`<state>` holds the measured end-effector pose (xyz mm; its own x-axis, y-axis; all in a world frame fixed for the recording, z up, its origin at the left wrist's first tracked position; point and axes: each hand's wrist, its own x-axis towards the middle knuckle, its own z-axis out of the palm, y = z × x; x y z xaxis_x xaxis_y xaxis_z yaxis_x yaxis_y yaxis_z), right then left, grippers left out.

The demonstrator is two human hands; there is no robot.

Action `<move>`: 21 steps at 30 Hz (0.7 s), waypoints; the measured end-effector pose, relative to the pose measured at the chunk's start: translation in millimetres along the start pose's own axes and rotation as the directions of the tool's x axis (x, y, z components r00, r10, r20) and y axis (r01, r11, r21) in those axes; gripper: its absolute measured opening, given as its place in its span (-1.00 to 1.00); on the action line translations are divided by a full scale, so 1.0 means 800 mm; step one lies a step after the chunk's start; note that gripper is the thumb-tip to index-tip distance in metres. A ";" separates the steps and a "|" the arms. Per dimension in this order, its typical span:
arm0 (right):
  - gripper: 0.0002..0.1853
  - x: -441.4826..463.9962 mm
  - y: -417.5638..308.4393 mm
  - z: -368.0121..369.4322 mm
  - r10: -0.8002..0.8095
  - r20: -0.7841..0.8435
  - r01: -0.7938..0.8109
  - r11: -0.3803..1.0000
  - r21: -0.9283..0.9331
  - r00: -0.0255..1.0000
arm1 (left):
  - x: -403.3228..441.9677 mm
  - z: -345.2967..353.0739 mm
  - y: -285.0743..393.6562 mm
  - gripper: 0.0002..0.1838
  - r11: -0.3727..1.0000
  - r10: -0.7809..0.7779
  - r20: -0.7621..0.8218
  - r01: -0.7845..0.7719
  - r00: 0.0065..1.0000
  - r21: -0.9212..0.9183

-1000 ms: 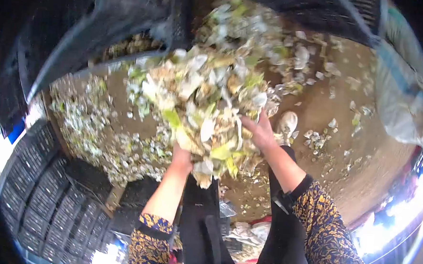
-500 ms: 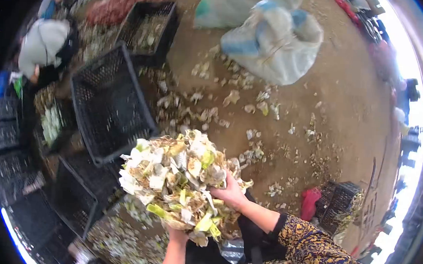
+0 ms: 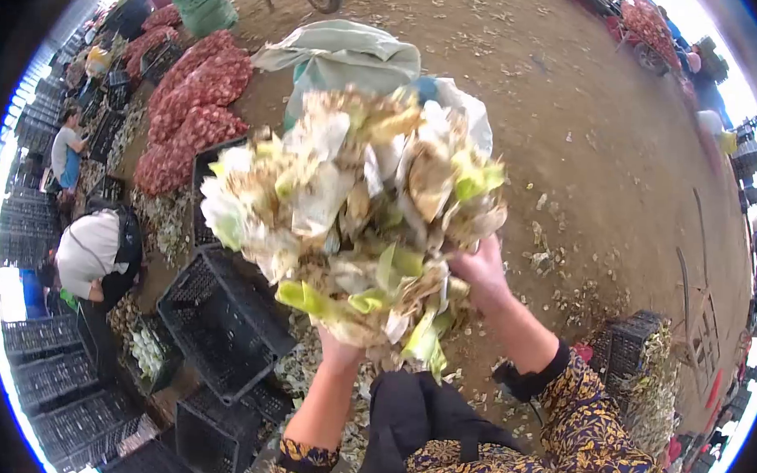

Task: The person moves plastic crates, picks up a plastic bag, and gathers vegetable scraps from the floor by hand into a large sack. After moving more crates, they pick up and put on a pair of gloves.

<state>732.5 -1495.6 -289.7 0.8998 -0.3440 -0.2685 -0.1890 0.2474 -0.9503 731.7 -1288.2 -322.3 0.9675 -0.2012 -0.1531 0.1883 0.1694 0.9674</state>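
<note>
A large loose heap of vegetable trimmings, white, tan and yellow-green leafy pieces with papery skins, is held up in front of me between both hands. My left hand supports it from below, its fingers mostly hidden under the scraps. At the heap's right side my right hand grips it, fingers partly buried in the pieces. Behind the heap is a white and blue woven sack, partly covered by it. A pale sack lies just beyond.
Black plastic crates stand at the left, one holding white produce. Red mesh sacks are piled farther back. A bent-over person works at the left. Scraps litter the brown floor. Another crate stands at the right.
The heap has risen closer to the camera, carried by both hands, and now covers much of the white and blue sack. My view has tilted up, showing more of the far floor and a wheelbarrow.
</note>
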 end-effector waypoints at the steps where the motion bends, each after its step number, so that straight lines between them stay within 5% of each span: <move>1: -0.35 0.016 -0.017 0.005 -0.017 -0.020 0.016 0.998 -0.053 1.000 | 0.028 0.005 0.007 -0.73 0.995 0.074 0.020 -0.075 0.997 0.073; 3: -0.40 0.060 -0.037 0.004 -0.189 -0.024 0.190 0.981 0.024 0.982 | 0.084 0.020 0.017 -0.79 0.976 0.161 0.049 -0.167 0.986 0.137; 5: -0.43 0.114 -0.052 0.000 -0.123 -0.110 0.130 0.990 0.059 0.986 | 0.146 0.012 -0.034 -0.63 0.979 0.008 0.209 -0.050 0.978 0.196; 6: -0.46 0.144 -0.053 -0.003 -0.099 -0.147 0.108 0.993 0.052 0.984 | 0.175 0.022 -0.047 -0.60 0.998 0.025 0.155 -0.032 0.988 0.046; 9: -0.54 0.228 -0.011 0.002 -0.114 -0.240 0.093 0.991 -0.094 0.964 | 0.246 0.008 -0.073 -0.60 0.669 0.262 0.325 -0.413 0.909 0.618; 11: -0.61 0.268 0.029 -0.017 -0.030 -0.216 0.035 0.999 0.020 0.976 | 0.274 0.013 -0.091 -0.65 0.833 0.219 0.251 -0.315 0.943 0.454; 13: -0.79 0.299 0.047 -0.009 -0.150 -0.268 0.154 0.988 -0.007 0.952 | 0.297 0.016 -0.105 -0.67 0.897 0.182 0.224 -0.255 0.957 0.362; 15: -0.84 0.323 0.099 -0.048 -0.128 -0.225 0.098 0.985 -0.139 0.966 | 0.294 0.034 -0.111 -0.42 0.999 -0.044 0.261 0.036 0.964 0.034; 17: -0.84 0.330 0.136 -0.083 -0.317 -0.097 0.288 0.930 -0.228 0.944 | 0.280 0.073 -0.112 -0.27 0.901 -0.204 0.262 0.286 0.943 -0.327; 18: -0.84 0.341 0.144 -0.088 -0.374 -0.046 0.352 0.903 -0.246 0.926 | 0.290 0.078 -0.108 -0.46 0.779 -0.197 0.242 0.301 0.950 -0.549; 21: -0.79 0.324 0.096 -0.063 -0.329 -0.182 0.252 0.903 -0.349 0.927 | 0.301 0.084 -0.105 -0.66 0.589 -0.194 0.213 0.287 0.958 -0.756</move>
<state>931.2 -1611.7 -440.4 0.8245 -0.5647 0.0347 -0.0815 -0.1794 -0.9804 937.2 -1415.4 -427.0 0.8540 -0.4309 -0.2917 0.5164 0.7709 0.3729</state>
